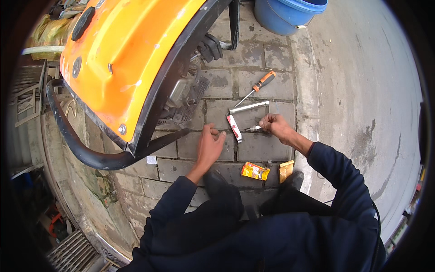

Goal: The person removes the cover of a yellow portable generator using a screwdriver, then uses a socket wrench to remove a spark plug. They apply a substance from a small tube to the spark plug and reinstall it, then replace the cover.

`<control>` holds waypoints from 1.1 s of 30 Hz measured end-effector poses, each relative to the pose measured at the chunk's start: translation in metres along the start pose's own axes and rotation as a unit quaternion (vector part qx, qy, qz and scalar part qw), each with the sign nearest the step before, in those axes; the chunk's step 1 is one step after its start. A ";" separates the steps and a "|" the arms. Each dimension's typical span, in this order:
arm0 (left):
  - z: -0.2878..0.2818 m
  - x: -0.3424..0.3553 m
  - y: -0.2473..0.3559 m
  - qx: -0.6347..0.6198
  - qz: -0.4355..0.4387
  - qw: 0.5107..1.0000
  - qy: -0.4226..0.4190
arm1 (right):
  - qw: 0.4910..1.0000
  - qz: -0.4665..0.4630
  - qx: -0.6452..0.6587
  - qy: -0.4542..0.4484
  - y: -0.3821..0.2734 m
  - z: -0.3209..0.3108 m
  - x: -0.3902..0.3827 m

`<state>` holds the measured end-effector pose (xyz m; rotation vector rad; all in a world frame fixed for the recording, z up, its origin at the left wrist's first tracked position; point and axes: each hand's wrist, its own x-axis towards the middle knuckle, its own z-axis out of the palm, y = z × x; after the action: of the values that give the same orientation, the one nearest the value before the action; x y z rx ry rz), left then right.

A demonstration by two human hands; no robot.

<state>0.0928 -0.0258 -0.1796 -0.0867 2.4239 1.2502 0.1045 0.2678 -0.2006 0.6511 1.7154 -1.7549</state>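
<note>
My right hand pinches a spark plug above the paving, its tip pointing left. Just left of the plug lies a slim red and white box. Beyond the box is a silver metal tube, and past that a screwdriver with an orange and black handle rests on the slabs. My left hand has its thumb and forefinger apart, with nothing seen in it, near the end of a black frame tube. To its upper left stands an orange machine with an exposed engine.
The machine's black tubular frame juts toward me at the left. A yellow and red packet and a tan packet lie by my shoes. A blue bucket stands at the far edge, beside a concrete strip.
</note>
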 end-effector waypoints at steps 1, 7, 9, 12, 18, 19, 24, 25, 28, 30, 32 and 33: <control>0.003 0.004 0.006 0.038 -0.005 0.999 -0.005 | 1.000 -0.020 0.006 -0.005 0.010 0.001 -0.002; 0.028 0.038 0.032 0.161 0.012 0.987 0.024 | 0.978 -0.127 -0.163 -0.033 0.030 0.011 -0.009; 0.033 0.047 0.035 0.172 0.013 0.985 0.027 | 0.962 -0.163 -0.211 -0.057 0.029 0.014 -0.013; 0.035 0.052 0.033 0.150 -0.030 0.988 -0.003 | 0.856 -0.308 -0.416 0.004 0.027 0.017 -0.022; 0.022 0.040 0.014 -0.053 -0.113 0.992 -0.037 | 0.839 -0.353 -0.413 0.018 0.018 0.024 -0.026; 0.017 0.035 0.010 -0.103 -0.111 0.988 -0.031 | 0.847 -0.346 -0.404 0.023 0.016 0.026 -0.024; -0.013 0.012 -0.004 -0.308 -0.094 0.946 -0.036 | 0.924 -0.284 -0.256 0.025 -0.002 0.054 -0.017; -0.018 0.009 -0.004 -0.328 -0.088 0.940 -0.037 | 0.946 -0.253 -0.199 0.020 -0.005 0.061 -0.018; -0.027 -0.001 0.003 -0.394 -0.058 0.917 -0.030 | 0.989 -0.140 -0.039 -0.004 -0.015 0.080 -0.022; -0.031 -0.007 0.015 -0.350 -0.003 0.937 -0.012 | 0.991 -0.113 0.071 -0.026 -0.019 0.090 -0.023; -0.034 -0.017 0.031 -0.261 0.070 0.963 0.012 | 0.989 -0.089 0.112 -0.026 -0.021 0.098 -0.021; -0.035 -0.023 0.040 -0.188 0.107 0.976 0.030 | 0.986 -0.089 0.135 -0.034 -0.021 0.101 -0.020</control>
<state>0.0927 -0.0328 -0.1223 0.0304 2.2601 1.8183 0.1099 0.1687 -0.1669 0.5570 1.5439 -2.1347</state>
